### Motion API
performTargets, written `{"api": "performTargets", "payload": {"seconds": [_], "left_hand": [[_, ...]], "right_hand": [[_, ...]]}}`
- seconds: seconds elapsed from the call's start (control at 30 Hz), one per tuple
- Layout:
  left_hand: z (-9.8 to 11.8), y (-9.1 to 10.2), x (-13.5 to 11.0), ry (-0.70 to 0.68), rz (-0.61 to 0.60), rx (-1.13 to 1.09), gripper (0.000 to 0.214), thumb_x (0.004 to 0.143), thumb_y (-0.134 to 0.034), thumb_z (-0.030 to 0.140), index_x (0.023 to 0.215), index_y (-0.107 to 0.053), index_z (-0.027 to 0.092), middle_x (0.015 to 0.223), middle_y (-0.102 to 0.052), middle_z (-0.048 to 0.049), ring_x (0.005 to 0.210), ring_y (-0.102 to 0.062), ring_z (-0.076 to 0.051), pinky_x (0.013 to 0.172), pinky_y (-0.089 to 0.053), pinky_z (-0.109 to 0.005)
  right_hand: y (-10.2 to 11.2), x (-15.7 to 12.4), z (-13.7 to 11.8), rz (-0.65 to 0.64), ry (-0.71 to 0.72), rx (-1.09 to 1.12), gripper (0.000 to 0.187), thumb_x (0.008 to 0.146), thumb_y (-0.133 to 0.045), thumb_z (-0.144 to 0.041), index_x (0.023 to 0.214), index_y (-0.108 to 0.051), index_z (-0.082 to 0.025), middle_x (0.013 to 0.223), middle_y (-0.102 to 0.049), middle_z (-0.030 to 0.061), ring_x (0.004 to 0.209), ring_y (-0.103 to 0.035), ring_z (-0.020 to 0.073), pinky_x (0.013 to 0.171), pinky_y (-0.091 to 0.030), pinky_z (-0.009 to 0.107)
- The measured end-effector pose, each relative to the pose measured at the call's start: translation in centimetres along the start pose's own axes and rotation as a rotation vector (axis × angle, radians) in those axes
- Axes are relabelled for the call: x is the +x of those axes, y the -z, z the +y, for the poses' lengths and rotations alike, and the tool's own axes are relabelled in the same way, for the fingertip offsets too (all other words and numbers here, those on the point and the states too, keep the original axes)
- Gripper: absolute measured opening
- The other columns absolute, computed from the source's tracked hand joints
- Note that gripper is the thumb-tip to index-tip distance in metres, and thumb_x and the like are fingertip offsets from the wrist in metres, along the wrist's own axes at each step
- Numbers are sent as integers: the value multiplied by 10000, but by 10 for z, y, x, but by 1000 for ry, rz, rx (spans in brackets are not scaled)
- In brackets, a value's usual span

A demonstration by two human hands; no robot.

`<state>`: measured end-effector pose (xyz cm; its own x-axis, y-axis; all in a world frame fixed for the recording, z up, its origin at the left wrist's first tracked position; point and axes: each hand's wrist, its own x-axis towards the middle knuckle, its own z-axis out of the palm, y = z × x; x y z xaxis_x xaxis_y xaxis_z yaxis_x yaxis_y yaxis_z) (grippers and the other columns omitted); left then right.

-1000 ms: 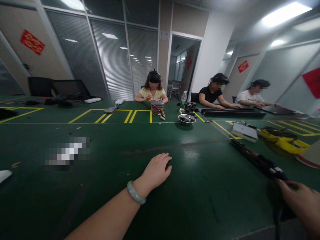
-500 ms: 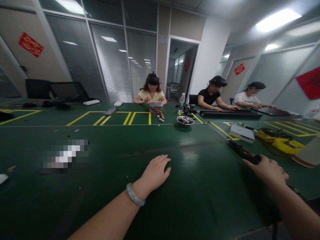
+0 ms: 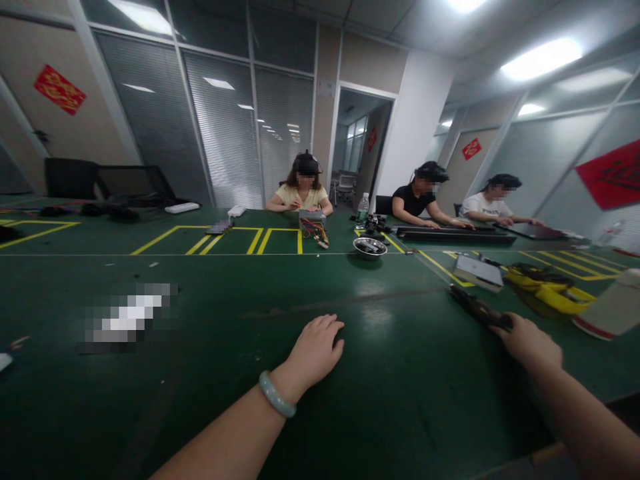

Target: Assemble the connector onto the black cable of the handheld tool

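My left hand (image 3: pixel 317 350), with a pale green bangle (image 3: pixel 277 395) on its wrist, rests palm down on the green table (image 3: pixel 210 373). Its fingers are stretched out, and nothing shows under them. At the right, my right hand (image 3: pixel 533 341) is closed round the rear end of a dark, long-bodied hand tool (image 3: pixel 477 310). The tool's narrow front end points away and to the left. Its exact kind is too dark to tell, and the part inside my palm is hidden.
Beyond the tool lie a flat silver-grey box (image 3: pixel 479 272), a yellow tray (image 3: pixel 567 298) and a white container (image 3: pixel 613 307). A metal bowl (image 3: pixel 370 249) with dark small items stands mid-table. Three people work across the table; one has a grey box with coloured wires (image 3: pixel 314 227).
My right hand has closed more around the tool's rear end. The view has shifted slightly. My left hand stays flat on the table.
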<state>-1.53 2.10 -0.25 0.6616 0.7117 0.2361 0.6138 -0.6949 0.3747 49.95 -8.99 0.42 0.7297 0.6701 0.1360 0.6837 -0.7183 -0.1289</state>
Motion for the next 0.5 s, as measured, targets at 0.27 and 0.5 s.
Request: {"api": "performTargets", "payload": {"seconds": [0.27,0.5], "left_hand": [[6,8,-2,-38,46,-41,447,920,-476,318,1359,-471,238,1428,-474,-60,1340,-409,-247,1101,-367,-480],[13,12,0,-131,267,-17,459,921,-467,249,1377,-416,249,1424,-473,-28,1373,-352,-201,1165,-273,-451]], "right_hand": [[0,-62,-106,-40,329,108,584,838,-573,-447,1363,-472,-212,1284,-584,129,1082,-589,317,836,-477,389],[3,-139,-240,-83,858,308,564,791,-674,-288,1328,-512,-230,1279,-596,77,1149,-549,257,978,-390,368]]}}
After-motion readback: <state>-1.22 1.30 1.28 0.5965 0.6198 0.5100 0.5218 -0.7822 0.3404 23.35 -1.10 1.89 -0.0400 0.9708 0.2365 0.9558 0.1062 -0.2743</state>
